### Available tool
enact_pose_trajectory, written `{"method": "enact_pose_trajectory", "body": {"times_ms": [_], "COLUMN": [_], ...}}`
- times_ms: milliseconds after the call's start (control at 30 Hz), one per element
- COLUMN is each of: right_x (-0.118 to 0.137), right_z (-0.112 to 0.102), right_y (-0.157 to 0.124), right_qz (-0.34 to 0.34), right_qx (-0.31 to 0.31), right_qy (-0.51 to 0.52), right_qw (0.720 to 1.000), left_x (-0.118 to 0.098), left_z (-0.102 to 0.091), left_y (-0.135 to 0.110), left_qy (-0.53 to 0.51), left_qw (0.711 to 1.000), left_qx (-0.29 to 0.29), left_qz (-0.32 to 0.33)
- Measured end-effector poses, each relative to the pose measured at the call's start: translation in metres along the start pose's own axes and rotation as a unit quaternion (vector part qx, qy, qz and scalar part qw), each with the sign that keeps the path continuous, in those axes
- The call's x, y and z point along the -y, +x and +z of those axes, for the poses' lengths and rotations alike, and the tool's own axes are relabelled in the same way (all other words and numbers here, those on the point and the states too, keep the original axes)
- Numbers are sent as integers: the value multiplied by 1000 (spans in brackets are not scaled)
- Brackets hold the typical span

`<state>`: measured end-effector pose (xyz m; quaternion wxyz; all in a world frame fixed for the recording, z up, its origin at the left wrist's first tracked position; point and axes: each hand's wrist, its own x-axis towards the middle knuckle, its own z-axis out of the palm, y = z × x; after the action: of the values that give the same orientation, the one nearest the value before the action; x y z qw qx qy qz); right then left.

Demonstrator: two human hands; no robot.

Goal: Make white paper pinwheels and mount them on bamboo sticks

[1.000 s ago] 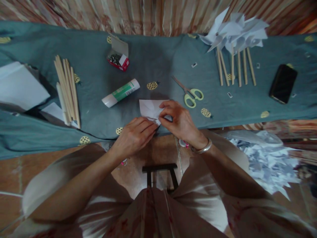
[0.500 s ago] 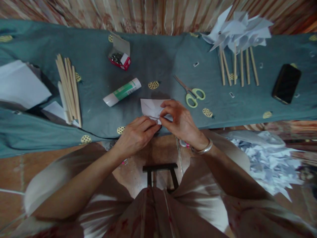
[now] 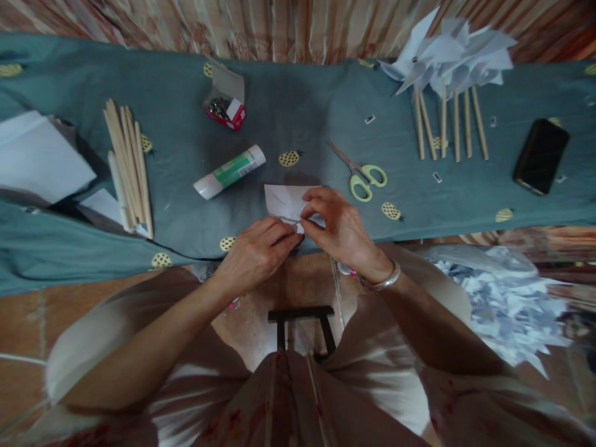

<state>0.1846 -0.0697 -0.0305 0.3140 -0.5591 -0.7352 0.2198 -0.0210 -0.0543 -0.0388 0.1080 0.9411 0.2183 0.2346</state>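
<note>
A small sheet of white paper lies at the table's front edge between my hands. My left hand pinches its near left edge, fingers bent together. With thumb and forefinger closed, my right hand grips the paper's near right part, where a folded flap shows. My fingers cover some of the paper. Just right of it rest scissors with light green handles, blades pointing away. A white and green glue stick lies to the left, apart from my hands.
An open red box of small metal pins stands farther back. Wooden sticks and white paper sheets lie left. Paper pinwheels and a black phone are right. A heap of white paper shapes sits below the table, right.
</note>
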Motion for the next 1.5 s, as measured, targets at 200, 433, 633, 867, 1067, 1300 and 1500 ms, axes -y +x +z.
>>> {"method": "enact_pose_trajectory", "body": {"times_ms": [200,433,633,867,1067,1300,1500], "right_x": [0,0,1,0,-4,-5,-4], "right_z": [1,-1,-1,-6,-14,-14,-14], "right_y": [0,-1,-1,-2,-3,-6,-7], "right_qz": [-2,-5,-3,-2,-16,-22,-14], "right_qx": [-7,0,-1,15,31,38,29], "right_qy": [-9,-8,-8,3,6,1,-7], "right_qw": [1000,1000,1000,1000,999,999,999], "left_x": [0,0,0,0,1,0,0], "left_z": [0,-1,0,0,0,0,0], "left_y": [-1,-1,-1,-1,-2,-2,-3], "left_qy": [2,-11,-17,-11,-25,-7,-8], "left_qw": [1000,1000,1000,1000,1000,1000,1000], "left_qx": [3,8,5,9,0,-9,-16], "left_qz": [1,1,-1,-8,-1,4,11]}}
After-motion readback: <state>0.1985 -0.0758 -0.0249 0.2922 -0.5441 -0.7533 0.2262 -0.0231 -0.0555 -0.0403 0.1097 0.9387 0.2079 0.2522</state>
